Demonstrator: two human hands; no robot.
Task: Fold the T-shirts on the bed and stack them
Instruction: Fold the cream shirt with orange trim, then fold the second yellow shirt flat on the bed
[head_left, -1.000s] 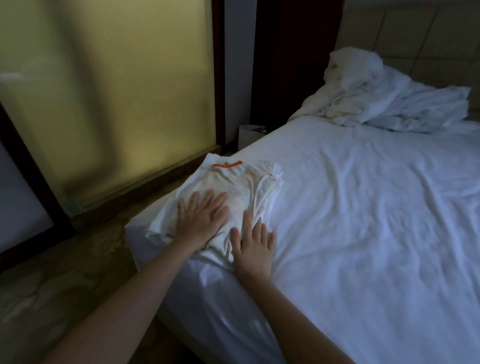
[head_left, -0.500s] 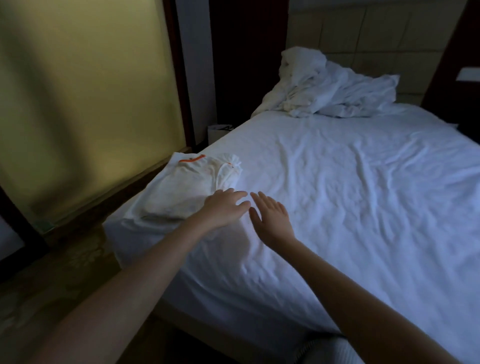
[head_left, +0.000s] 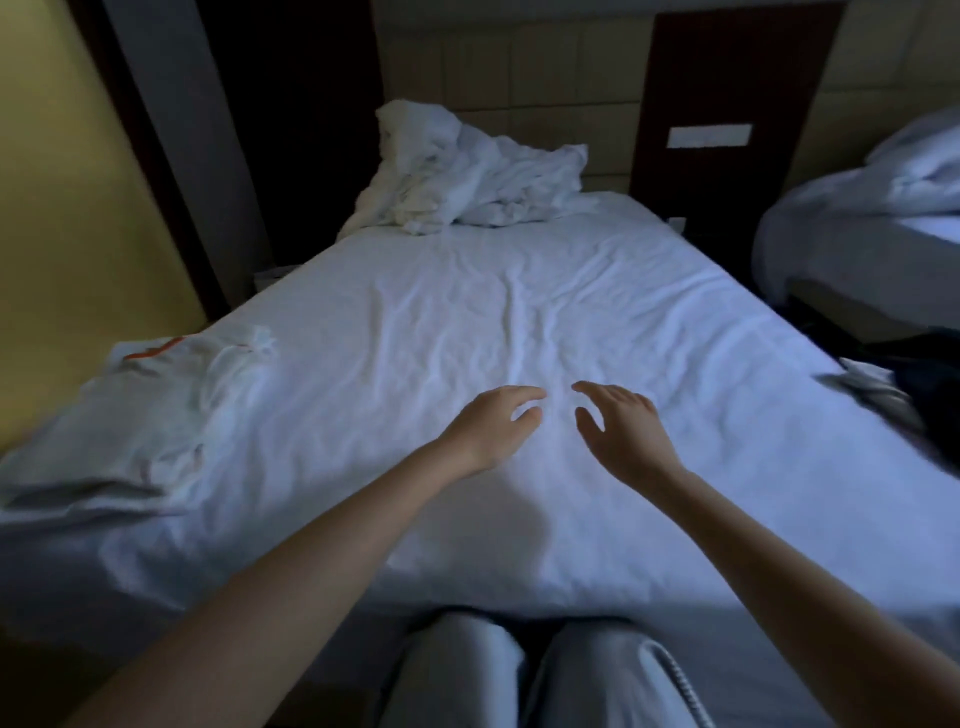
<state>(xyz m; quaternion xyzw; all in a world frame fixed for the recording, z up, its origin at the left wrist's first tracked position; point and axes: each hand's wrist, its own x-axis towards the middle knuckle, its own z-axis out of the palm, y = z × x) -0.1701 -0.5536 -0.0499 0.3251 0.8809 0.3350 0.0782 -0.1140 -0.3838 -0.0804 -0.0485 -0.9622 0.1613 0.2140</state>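
Folded T-shirts (head_left: 150, 410) sit stacked at the bed's (head_left: 519, 322) near-left corner; my left hand (head_left: 493, 421) and right hand (head_left: 621, 426) hover mid-sheet, fingers loosely apart, holding nothing.

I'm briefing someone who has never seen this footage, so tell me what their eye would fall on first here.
First, the left hand and right hand, side by side over the middle of the white bed, fingers loosely spread and holding nothing. Then the folded T-shirt with orange trim at the bed's near left corner, and the crumpled white pile at the far end by the headboard.
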